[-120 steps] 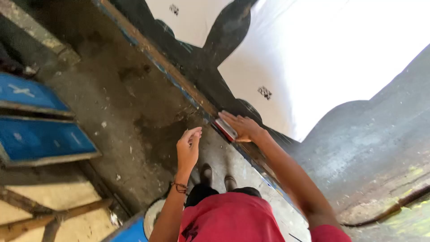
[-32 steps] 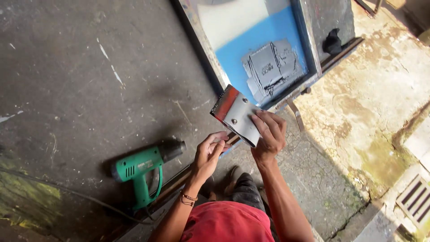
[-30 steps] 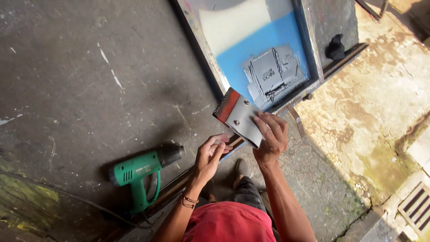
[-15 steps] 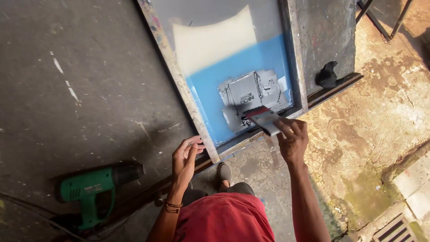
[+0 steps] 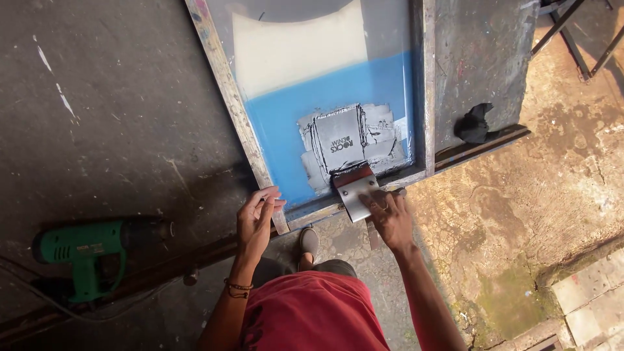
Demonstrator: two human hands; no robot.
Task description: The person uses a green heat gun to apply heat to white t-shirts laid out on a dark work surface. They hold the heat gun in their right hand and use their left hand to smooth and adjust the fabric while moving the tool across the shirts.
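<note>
A framed printing screen (image 5: pixel 224 84) lies flat on a dark table, its mesh part cream, part blue, with a grey taped patch (image 5: pixel 348 140) near its front edge. My right hand (image 5: pixel 390 218) grips a metal squeegee (image 5: pixel 356 188) with a dark red blade, set on the screen just below the grey patch. My left hand (image 5: pixel 257 218) rests with fingers spread on the screen's wooden frame at its near left corner and holds nothing.
A green heat gun (image 5: pixel 84 250) lies on the dark table (image 5: pixel 104 130) at the left, its cable trailing off. A black rag (image 5: pixel 474 123) sits on the table's right edge. Worn concrete floor and metal legs lie to the right.
The view has swung over the screen. My right hand brought the squeegee from the air down onto the screen below the grey patch. My left hand moved onto the frame.
</note>
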